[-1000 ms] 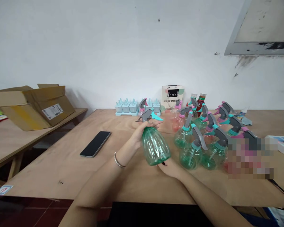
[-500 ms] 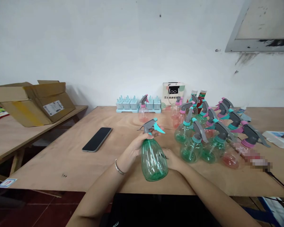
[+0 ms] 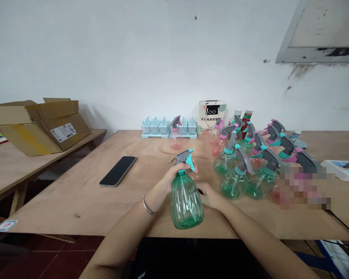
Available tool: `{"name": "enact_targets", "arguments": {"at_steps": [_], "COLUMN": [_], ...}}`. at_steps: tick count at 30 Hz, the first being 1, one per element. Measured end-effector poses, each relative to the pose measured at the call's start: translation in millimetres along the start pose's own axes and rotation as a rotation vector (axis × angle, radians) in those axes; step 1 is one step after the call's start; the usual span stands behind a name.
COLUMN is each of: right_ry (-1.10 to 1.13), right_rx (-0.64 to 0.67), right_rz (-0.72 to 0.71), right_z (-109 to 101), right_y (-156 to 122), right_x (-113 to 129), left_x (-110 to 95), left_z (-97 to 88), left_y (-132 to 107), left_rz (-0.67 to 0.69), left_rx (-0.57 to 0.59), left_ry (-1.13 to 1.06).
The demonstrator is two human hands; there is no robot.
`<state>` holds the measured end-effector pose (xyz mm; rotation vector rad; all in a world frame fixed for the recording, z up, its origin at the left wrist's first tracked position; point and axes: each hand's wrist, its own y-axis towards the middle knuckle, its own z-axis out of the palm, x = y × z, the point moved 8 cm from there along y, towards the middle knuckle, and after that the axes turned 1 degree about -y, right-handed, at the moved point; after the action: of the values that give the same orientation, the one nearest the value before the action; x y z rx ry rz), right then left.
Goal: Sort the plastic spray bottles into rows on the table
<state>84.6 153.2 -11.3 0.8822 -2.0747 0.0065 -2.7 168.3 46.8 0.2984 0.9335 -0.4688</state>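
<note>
A clear green spray bottle (image 3: 187,205) with a grey head and turquoise trigger stands nearly upright in front of me. My left hand (image 3: 174,173) is closed round its neck, just under the spray head, with fingertips by the trigger. Close beside the bottle's right side is my right hand (image 3: 211,197). Its fingers are mostly hidden behind the bottle, so I cannot tell whether they touch it. To the right stand several green and pink spray bottles, the nearest a green spray bottle (image 3: 234,185). One pink spray bottle (image 3: 176,139) stands apart at the back.
A phone (image 3: 118,171) lies on the wooden table (image 3: 75,193) to the left. Light-blue ice-pop moulds (image 3: 154,130) and a paper bag (image 3: 212,116) stand by the wall. An open cardboard box (image 3: 43,128) sits on another table. A white tray (image 3: 341,170) lies far right.
The green spray bottle has tipped more upright and shifted slightly left and down in my left hand. My left fingers are nearer the trigger. My right hand has hardly moved.
</note>
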Motion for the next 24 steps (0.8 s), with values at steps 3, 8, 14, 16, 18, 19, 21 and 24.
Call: {"name": "enact_targets", "arguments": {"at_steps": [3,8,14,16,18,19,21,24], "right_ry": [-0.008,0.006,0.006,0.005,0.009,0.011,0.01,0.004], "right_rx": [-0.001,0.01,0.001,0.001,0.007,0.006,0.004,-0.002], "right_rz": [0.006,-0.013,-0.019,-0.017,-0.023,-0.03,-0.04,-0.052], "right_z": [0,2,1,1,2,2,2,2], "right_y": [0,2,2,2,2,2,3,3], "right_x": [0,-1,-1,-1,-1,-1,-1,-1], "left_x": [-4,4,13,16,16,16,18,20], "left_z": [-2.0,15.6,3.0,3.8,5.3,6.0,7.6,7.3], "left_y": [3,4,7,7,8,8,9,11], "left_rz": [0.065,0.022,-0.039,-0.069,-0.054,-0.047,-0.044,-0.036], "left_rx": [-0.033,0.152,0.007,0.024,0.05,0.063,0.098,0.115], "left_ry": [0.089,0.144,0.076,0.079,0.084,0.09,0.098,0.074]}}
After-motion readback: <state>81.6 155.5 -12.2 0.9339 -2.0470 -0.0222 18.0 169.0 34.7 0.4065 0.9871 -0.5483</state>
